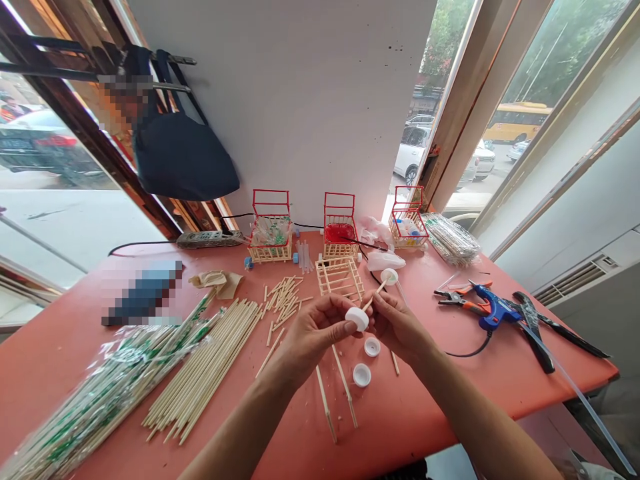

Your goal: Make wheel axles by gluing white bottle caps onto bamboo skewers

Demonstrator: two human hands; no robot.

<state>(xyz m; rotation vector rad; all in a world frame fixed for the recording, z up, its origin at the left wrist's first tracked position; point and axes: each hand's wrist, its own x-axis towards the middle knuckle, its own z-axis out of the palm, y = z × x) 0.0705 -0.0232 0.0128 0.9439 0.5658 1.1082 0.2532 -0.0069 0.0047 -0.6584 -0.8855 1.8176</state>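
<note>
My left hand [323, 328] is closed, pinching a white bottle cap [357, 319] between thumb and fingers. My right hand [398, 321] grips a short wooden stick [369, 305] that runs between this cap and a second white cap [389, 277] at its far end. Below the hands, two more white caps, one nearer [362, 375] and one farther [372, 347], lie on the table. Several wooden sticks [345, 387] lie loose there too. Just beyond my hands rests a small frame of wooden sticks [340, 277].
Three small stick carts with red trim, left [270, 250], middle [340, 248] and right [409, 233], stand along the back. A blue glue gun [497, 310] and pliers [460, 301] lie right. Long sticks [205, 367] and a bagged bundle [115, 380] cover the left of the red table [425, 393].
</note>
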